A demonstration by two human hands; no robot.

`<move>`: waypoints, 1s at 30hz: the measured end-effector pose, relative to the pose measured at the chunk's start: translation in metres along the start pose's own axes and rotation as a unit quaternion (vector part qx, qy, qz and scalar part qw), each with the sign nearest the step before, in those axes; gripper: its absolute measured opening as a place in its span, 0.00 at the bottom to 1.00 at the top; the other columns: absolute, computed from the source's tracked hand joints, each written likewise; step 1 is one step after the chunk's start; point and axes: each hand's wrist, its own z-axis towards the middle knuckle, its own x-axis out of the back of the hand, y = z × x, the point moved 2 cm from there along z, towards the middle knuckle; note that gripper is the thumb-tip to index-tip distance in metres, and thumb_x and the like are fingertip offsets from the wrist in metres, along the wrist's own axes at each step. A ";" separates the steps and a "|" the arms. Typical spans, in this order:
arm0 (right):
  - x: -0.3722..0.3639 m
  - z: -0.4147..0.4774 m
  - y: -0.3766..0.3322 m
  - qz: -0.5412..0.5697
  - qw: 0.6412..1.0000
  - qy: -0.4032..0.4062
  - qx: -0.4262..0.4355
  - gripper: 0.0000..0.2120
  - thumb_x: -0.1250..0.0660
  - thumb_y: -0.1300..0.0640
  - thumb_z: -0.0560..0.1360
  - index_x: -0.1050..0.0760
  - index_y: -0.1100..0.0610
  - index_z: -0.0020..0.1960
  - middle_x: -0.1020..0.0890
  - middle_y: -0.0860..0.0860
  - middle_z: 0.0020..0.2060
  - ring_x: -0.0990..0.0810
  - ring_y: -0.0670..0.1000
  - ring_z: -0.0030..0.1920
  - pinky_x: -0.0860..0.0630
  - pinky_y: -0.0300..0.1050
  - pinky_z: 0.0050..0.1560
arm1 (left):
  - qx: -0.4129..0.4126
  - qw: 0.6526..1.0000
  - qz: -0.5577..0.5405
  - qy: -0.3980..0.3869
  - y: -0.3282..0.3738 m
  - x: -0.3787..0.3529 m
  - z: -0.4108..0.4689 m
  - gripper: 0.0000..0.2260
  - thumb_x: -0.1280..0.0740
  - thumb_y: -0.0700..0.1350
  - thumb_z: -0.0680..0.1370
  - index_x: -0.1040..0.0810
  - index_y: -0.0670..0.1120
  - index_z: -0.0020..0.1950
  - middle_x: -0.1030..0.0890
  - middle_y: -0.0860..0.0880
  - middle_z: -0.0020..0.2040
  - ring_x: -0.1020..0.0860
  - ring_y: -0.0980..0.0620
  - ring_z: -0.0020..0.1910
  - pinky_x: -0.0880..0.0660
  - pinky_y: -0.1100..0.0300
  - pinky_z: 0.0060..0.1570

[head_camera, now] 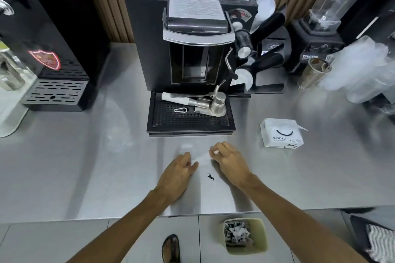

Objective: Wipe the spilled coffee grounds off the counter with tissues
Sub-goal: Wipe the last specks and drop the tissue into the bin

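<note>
Just past the front edge of the counter point(96, 177), the coffee grounds point(210, 176) are sitting between the wrists, with bare steel stretching out both sides. The left hand point(179, 174) and right hand point(229, 161) are each pinching an end of a tissue point(204, 157) just beyond, and the drip tray point(190, 116) is boxing in the far side.

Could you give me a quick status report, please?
Left hand and right hand pinch a tissue. Coffee grounds unwiped on counter. Nothing blocks them.

I see the coffee machine point(192, 49) at the back of the counter point(85, 166), drip tray point(188, 120) before it, tissue pack point(282, 134) right of the tray. Nearer, coffee grounds point(210, 176) lie between my left hand point(178, 174) and right hand point(229, 160), just before the tissue point(203, 158) they hold.
</note>
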 end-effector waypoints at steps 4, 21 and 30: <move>0.023 -0.009 0.006 -0.013 0.998 0.067 0.018 0.06 0.32 0.58 0.74 0.16 0.54 0.46 0.20 0.49 0.44 0.22 0.51 0.42 0.25 0.40 0.41 | 0.028 0.997 -0.077 0.005 0.012 0.020 0.011 0.11 0.40 0.52 0.82 0.34 0.48 0.45 0.27 0.49 0.41 0.29 0.50 0.38 0.37 0.57 0.34; -0.009 0.036 0.012 -0.105 0.993 0.008 -0.048 0.07 0.36 0.56 0.78 0.22 0.57 0.53 0.26 0.51 0.45 0.28 0.52 0.42 0.25 0.47 0.41 | -0.036 0.968 0.247 0.007 -0.010 0.009 0.068 0.21 0.25 0.39 0.68 0.20 0.46 0.60 0.27 0.46 0.48 0.28 0.49 0.38 0.25 0.58 0.38; 0.039 -0.023 0.007 -0.022 0.997 0.073 0.014 0.15 0.43 0.57 0.79 0.17 0.55 0.48 0.21 0.50 0.45 0.26 0.52 0.39 0.28 0.39 0.38 | -0.136 0.985 0.105 -0.030 0.003 0.008 0.041 0.06 0.30 0.42 0.77 0.21 0.48 0.53 0.30 0.48 0.43 0.28 0.49 0.38 0.26 0.56 0.34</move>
